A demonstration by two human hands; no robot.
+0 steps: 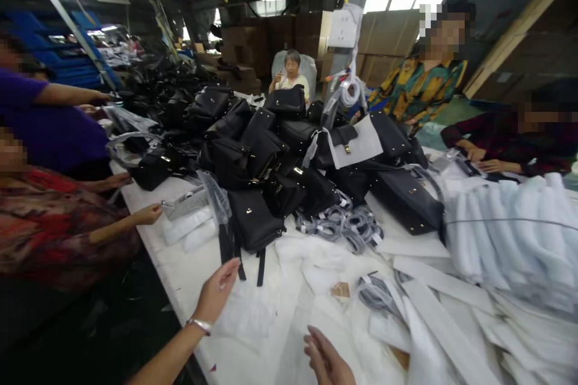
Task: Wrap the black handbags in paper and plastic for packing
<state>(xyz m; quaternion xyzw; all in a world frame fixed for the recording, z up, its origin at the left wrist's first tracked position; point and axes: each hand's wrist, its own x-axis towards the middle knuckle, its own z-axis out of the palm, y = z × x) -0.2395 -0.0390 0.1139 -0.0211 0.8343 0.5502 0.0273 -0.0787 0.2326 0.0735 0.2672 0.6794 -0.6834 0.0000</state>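
Observation:
My left hand (218, 290) reaches forward over the white table (180, 277), fingers spread, holding nothing. It is close to the straps of a black handbag (253, 219) at the near edge of a big heap of black handbags (271, 144). My right hand (326, 360) hovers low near the frame's bottom edge, fingers stretched out above white paper sheets (316, 289). Neither hand touches a bag.
Co-workers sit on both sides of the table; a person's hand (149, 213) at left holds a wrapped piece. A stack of white foam wraps (510, 234) lies at right. Coiled grey straps (347, 222) lie mid-table. Cardboard boxes (379, 42) stand behind.

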